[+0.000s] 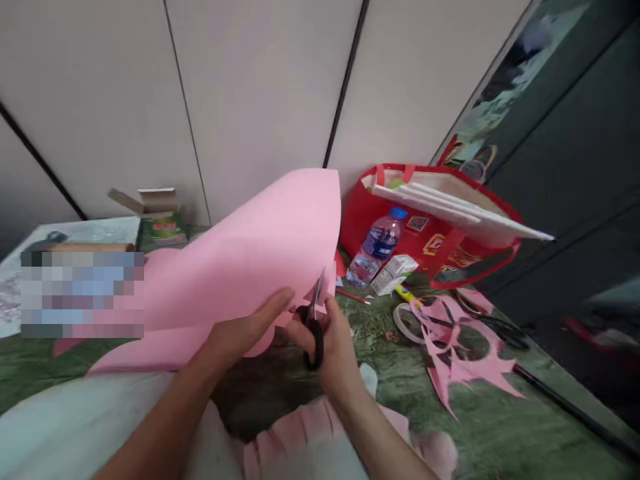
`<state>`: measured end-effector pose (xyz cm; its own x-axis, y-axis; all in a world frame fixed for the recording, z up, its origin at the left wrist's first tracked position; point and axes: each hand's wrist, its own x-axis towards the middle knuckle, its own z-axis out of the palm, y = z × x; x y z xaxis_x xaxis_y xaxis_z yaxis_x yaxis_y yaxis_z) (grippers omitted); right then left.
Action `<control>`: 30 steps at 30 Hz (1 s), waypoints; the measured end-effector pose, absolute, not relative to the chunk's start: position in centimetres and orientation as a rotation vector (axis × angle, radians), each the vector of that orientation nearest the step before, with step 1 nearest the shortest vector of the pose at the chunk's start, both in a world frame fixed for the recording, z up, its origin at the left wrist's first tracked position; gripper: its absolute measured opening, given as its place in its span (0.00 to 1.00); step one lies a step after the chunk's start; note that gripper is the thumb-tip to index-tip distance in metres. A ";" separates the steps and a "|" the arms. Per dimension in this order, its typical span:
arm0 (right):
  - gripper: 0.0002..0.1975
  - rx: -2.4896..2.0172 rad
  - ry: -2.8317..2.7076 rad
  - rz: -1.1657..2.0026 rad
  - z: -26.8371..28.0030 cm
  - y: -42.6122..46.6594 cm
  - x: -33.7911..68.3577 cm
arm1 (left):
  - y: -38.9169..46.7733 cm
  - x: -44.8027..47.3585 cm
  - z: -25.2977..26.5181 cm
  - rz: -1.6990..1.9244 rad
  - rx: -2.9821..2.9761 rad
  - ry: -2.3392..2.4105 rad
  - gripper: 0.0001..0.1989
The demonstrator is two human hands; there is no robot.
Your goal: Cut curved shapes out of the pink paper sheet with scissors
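A large curved sheet of pink paper (260,247) stands up in front of me, its lower part spreading out to the left. My left hand (250,328) grips its lower edge, the thumb lying on top and the other fingers hidden beneath. In my right hand (333,347) is a pair of scissors (315,333) with black handles. Their metal blades point upward at the sheet's lower right edge, where a small cut corner shows. Between the blades and my left thumb there is only a short gap.
A red bag (360,220) holding white boards (450,207) stands at the right. Before it are a water bottle (377,247), a small carton (395,275), a tape roll (407,323) and pink paper scraps (470,367). An opened box (165,227) sits back left, by the white wall panels (270,87).
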<state>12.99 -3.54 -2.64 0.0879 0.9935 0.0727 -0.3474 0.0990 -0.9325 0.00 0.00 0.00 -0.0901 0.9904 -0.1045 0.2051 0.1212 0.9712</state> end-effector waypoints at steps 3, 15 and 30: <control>0.25 -0.909 -0.945 1.230 -2.5 -3.3 12.9 | 0.1 -0.1 0.0 1.096 1.271 1.395 0.18; 0.21 -0.779 -0.970 1.178 -2.0 -3.3 13.2 | -0.2 0.2 0.2 1.085 1.400 1.252 0.24; 0.22 -0.816 -0.984 1.142 -1.5 -3.4 13.1 | -0.3 0.5 0.5 1.082 1.483 1.306 0.23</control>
<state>13.09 -3.40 -1.48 0.1160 0.9718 0.2053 -0.3470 0.2333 -0.9084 0.47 -0.34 0.50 0.0759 0.9950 0.0655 0.2491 -0.0826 0.9650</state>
